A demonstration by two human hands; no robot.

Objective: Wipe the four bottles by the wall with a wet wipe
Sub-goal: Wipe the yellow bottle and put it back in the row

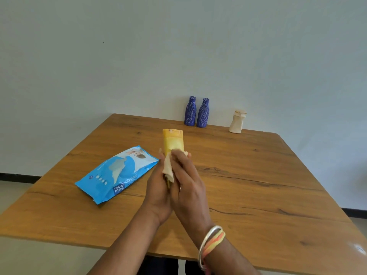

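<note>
Yellow bottle (172,142) wiped above a wooden table (258,175).
Left to right: glossy wipes pack (117,173), flat; left hand (158,189) gripping bottle's lower end; right hand (188,185) clasping crumpled wipe (168,168) round it; two blue bottles (190,111) (203,113), cream bottle (237,122) upright by wall (139,56).

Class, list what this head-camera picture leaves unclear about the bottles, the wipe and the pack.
Head view, all items:
- yellow bottle: lower half hidden by the left hand, right hand and wipe.
- wipe: partly covered by the right hand, so its fold is unclear.
- wipes pack: small print too small to read.
- cream bottle: cap detail too small, far off.
</note>
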